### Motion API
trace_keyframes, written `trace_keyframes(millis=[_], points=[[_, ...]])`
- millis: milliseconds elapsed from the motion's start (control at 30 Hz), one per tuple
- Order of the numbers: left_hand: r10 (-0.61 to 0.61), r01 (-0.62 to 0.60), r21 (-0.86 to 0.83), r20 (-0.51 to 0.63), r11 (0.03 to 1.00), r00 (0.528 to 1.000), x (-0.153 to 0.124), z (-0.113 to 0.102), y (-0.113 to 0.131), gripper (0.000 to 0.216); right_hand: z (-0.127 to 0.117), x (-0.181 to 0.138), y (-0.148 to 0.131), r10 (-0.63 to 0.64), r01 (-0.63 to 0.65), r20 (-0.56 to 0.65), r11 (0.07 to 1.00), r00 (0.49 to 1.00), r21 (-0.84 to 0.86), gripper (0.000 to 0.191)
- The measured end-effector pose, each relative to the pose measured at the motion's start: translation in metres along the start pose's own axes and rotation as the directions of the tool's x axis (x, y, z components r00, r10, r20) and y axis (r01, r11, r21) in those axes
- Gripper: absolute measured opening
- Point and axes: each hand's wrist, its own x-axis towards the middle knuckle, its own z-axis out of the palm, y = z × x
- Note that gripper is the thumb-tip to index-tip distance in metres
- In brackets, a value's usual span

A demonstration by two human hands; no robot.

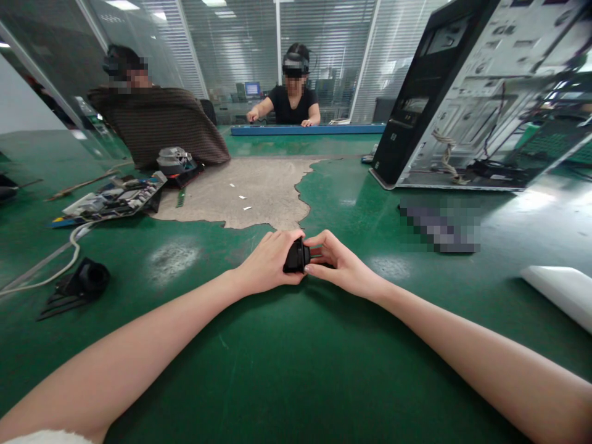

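Both my hands meet over the green table (287,370) around a small black plastic part (296,256). My left hand (268,262) wraps its fingers round the left side of the part. My right hand (340,262) pinches the right side with fingertips and thumb. Most of the part is hidden between the fingers. It sits low, at or just above the table surface.
An open computer case (481,98) lies on its side at the right. A black fan duct (78,285) and white cable (55,262) lie at left, with circuit boards (115,197) beyond. A white object (562,290) sits far right. Two people sit at the far side.
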Motion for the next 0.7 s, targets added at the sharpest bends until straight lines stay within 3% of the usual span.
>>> trace_keyframes(millis=[167, 333, 567, 700], points=[[0.002, -0.002, 0.006, -0.015, 1.0, 1.0, -0.0008, -0.0009, 0.0008, 0.054, 0.0029, 0.0009, 0.0001, -0.016, 0.017, -0.05, 1.0, 0.999, 0.006, 0.016], [0.0, 0.0, 0.005, -0.012, 1.0, 1.0, -0.0006, -0.0014, 0.0015, 0.055, 0.0045, 0.0025, -0.0026, 0.006, -0.009, -0.091, 0.999, 0.996, -0.034, 0.025], [0.0, 0.0, -0.009, -0.001, 1.0, 1.0, -0.0009, -0.002, 0.0009, 0.055, 0.0014, 0.0007, -0.0014, 0.004, -0.004, -0.007, 0.999, 1.0, -0.034, 0.03], [-0.002, 0.002, -0.012, -0.002, 1.0, 1.0, -0.0008, -0.002, 0.0012, 0.054, 0.0031, -0.0006, -0.0016, -0.013, 0.012, -0.023, 1.0, 1.0, -0.023, 0.021]])
